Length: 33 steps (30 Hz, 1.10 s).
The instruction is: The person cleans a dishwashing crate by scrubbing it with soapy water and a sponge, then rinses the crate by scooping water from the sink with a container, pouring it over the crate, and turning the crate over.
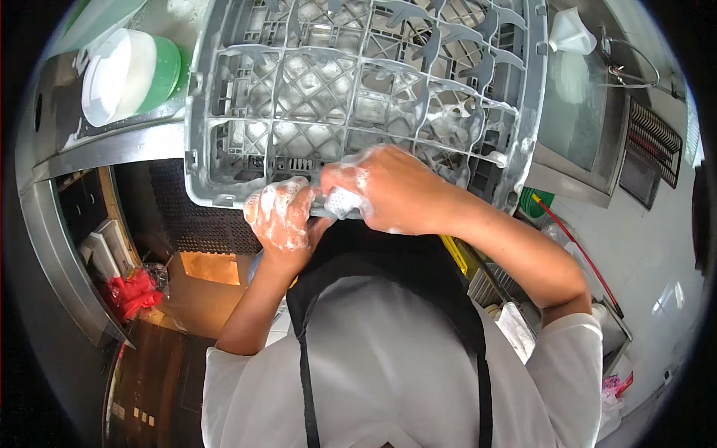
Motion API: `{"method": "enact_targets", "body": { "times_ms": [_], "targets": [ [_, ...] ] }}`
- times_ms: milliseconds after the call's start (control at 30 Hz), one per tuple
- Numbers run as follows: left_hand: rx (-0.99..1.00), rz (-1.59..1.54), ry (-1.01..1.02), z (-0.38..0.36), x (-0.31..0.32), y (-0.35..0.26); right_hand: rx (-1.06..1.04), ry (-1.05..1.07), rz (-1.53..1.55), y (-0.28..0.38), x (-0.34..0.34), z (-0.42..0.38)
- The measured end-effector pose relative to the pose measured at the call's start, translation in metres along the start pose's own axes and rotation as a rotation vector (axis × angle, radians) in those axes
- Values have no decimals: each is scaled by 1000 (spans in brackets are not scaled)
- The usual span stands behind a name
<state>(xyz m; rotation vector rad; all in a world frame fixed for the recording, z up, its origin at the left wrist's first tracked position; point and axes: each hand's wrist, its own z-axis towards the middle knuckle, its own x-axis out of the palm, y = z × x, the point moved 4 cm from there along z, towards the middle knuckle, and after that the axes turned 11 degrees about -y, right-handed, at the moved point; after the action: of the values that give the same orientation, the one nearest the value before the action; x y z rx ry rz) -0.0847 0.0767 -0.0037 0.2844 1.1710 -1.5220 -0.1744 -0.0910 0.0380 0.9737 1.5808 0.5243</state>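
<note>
A grey plastic rack (351,127) with a lattice floor and raised dividers lies in front of me, streaked with white suds. My left hand (281,215), covered in foam, has its fingers wrapped over the near edge of the rack. Just right of it, my right hand (392,190) is closed round a foamy white scrubber (345,201), which touches the same edge. The fingertips of my right hand are partly hidden by the foam and the scrubber.
Left of the rack, a green tub (160,75) of white contents stands on a metal counter (119,149). At the right are a sink basin (571,112), a white funnel-shaped container (573,32), a wire rack (653,142) and a red stick (575,250).
</note>
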Motion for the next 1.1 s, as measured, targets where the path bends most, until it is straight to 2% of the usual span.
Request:
{"method": "enact_targets", "body": {
  "times_ms": [100,233,367,400,500,633,733,933,1033,1100],
  "targets": [
    [-17,10,47,4,-1,-1,-1,3,-14,-10,-8,-19],
    [-2,14,65,12,-2,-1,163,286,-153,-11,-23,-26],
    [-15,33,54,10,-2,-2,75,29,99,-6,-5,-1],
    [-17,39,53,12,-1,-4,25,-11,48,-4,-3,1],
    [-11,42,52,15,-2,-6,105,43,21,-7,-10,-19],
    [-102,100,95,16,-1,-6,152,94,-251,-3,-27,-67],
    [-138,123,70,16,0,-8,237,176,-368,-27,-42,-112],
    [-153,159,42,19,-1,-13,432,210,-380,-59,-61,-168],
    [-134,141,69,25,-5,-18,258,46,-240,-38,-44,-133],
    [-130,128,102,28,-7,-21,68,-94,-183,-23,-27,-101]
  ]
}}
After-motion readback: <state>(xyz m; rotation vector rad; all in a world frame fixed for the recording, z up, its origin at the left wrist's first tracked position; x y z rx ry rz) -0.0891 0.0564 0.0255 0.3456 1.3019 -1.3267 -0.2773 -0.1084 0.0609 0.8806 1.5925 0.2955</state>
